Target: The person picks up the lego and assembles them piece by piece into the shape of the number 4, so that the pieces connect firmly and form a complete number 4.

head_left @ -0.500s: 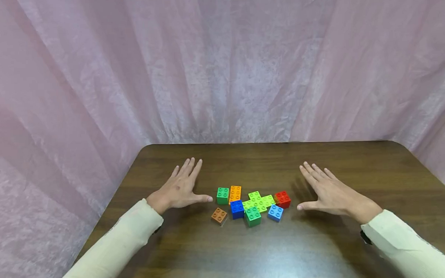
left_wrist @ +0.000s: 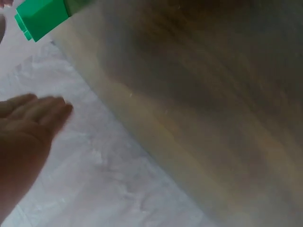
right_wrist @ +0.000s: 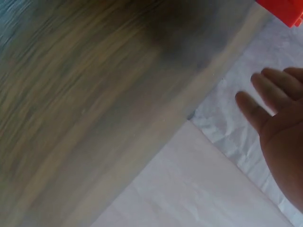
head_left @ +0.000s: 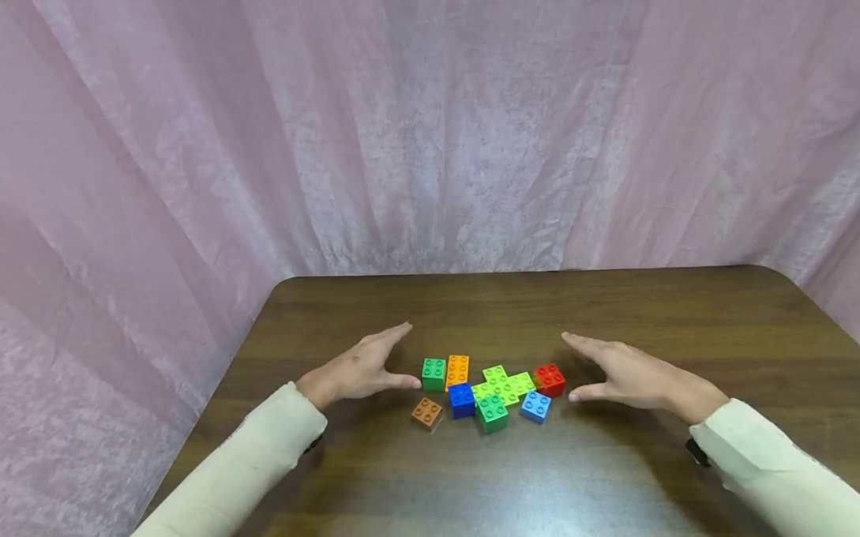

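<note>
Toy building bricks lie grouped mid-table in the head view. My left hand (head_left: 358, 370), fingers straight and thumb apart, is just left of a green brick (head_left: 434, 373) and holds nothing. Beside that brick are an orange brick (head_left: 458, 370), a dark blue brick (head_left: 462, 400) and a brown brick (head_left: 427, 413). A lime cross-shaped piece (head_left: 504, 386) sits in the middle, with a second green brick (head_left: 493, 413) at its front. My right hand (head_left: 636, 376), likewise straight-fingered and holding nothing, is right of a red brick (head_left: 550, 380); a light blue brick (head_left: 536, 406) lies nearby.
The brown wooden table (head_left: 332, 303) has rounded far corners. A pink curtain (head_left: 468, 125) hangs behind it and along its left side.
Both hands have moved a little inward toward the bricks and turned so the palms face each other more. The bricks keep their arrangement.
</note>
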`<state>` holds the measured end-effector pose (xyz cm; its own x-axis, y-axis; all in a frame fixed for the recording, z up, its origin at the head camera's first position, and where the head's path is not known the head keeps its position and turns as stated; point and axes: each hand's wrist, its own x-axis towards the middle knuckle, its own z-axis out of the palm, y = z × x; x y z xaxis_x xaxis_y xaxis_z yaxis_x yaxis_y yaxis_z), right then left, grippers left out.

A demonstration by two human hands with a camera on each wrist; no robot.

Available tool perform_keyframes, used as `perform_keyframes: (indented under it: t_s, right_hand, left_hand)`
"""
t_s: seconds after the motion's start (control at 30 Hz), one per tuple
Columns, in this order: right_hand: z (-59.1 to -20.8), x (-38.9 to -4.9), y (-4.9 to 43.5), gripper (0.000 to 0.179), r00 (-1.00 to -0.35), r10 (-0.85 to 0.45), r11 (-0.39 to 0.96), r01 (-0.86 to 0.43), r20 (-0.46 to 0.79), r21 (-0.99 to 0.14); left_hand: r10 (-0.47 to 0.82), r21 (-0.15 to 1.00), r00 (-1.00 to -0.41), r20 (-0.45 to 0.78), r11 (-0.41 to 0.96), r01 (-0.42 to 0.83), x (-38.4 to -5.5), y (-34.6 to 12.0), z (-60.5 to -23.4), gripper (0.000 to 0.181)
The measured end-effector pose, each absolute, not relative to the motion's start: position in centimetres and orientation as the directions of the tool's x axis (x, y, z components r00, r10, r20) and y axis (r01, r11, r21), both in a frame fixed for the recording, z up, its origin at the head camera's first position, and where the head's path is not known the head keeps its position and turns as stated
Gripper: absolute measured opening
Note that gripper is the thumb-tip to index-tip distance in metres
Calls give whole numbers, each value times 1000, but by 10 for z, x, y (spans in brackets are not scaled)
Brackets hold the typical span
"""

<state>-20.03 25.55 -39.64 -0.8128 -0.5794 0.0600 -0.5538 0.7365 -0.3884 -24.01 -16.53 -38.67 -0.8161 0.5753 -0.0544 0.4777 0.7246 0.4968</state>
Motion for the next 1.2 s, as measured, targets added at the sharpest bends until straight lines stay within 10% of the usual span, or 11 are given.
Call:
perform_keyframes:
  t_s: [0.53,1.2]
  right_hand:
    - [-399,-210,241,57,-763,-639,564,-551,97,-615]
    - [-407,-220,238,32,-705,-669,534,-677,237,-506]
  left_hand:
    - [595,772,-803,20,501,390,-248,-156,-398,59]
    - [587,775,-809,-15,519,362,-257,-145,-408,36]
